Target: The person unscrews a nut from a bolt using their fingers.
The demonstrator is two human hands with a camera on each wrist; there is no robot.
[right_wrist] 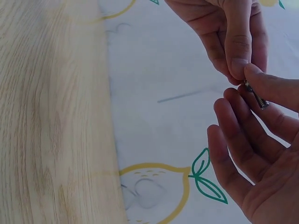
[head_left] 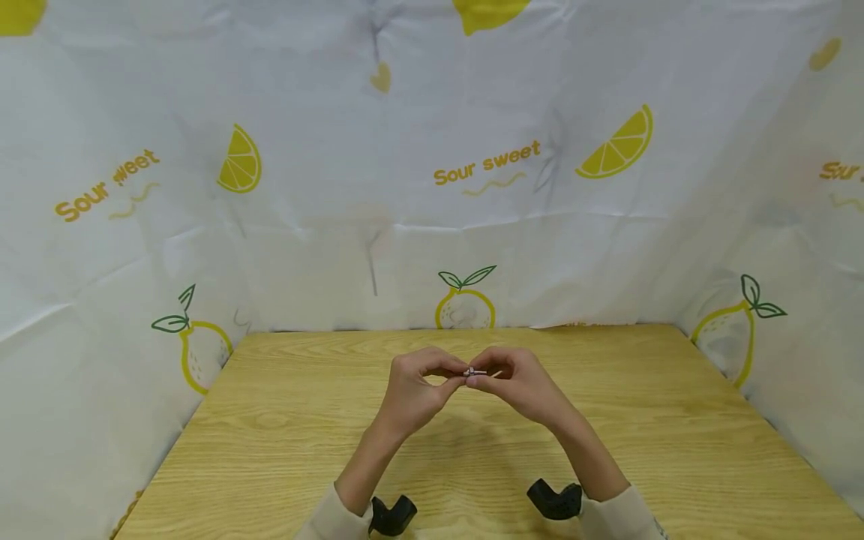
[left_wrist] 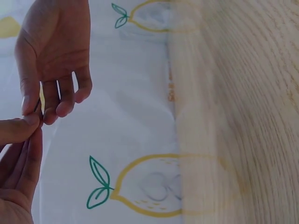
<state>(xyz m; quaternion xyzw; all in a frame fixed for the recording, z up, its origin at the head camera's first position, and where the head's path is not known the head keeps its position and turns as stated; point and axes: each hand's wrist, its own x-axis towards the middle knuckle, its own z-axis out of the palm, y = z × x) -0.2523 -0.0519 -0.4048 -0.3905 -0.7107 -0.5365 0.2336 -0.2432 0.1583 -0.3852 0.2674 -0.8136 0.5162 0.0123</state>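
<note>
A small metal bolt [head_left: 478, 372] with a threaded shaft is held between the fingertips of both hands, above the table. In the right wrist view the bolt's threaded end [right_wrist: 261, 100] sticks out beneath the right thumb. My left hand [head_left: 420, 390] pinches one end between thumb and forefinger. From the other side my right hand [head_left: 518, 382] pinches it too, thumb against forefinger, while the other fingers are loosely bent. The fingertips of the two hands meet, and they hide the bolt's far end. In the left wrist view the fingers mostly cover it.
Below the hands lies a wood-grain table [head_left: 283, 442]. A white cloth [head_left: 324, 262] printed with lemons hangs behind it and along both sides. Black curved pieces are fixed at the left cuff [head_left: 337, 517] and the right cuff [head_left: 621, 517].
</note>
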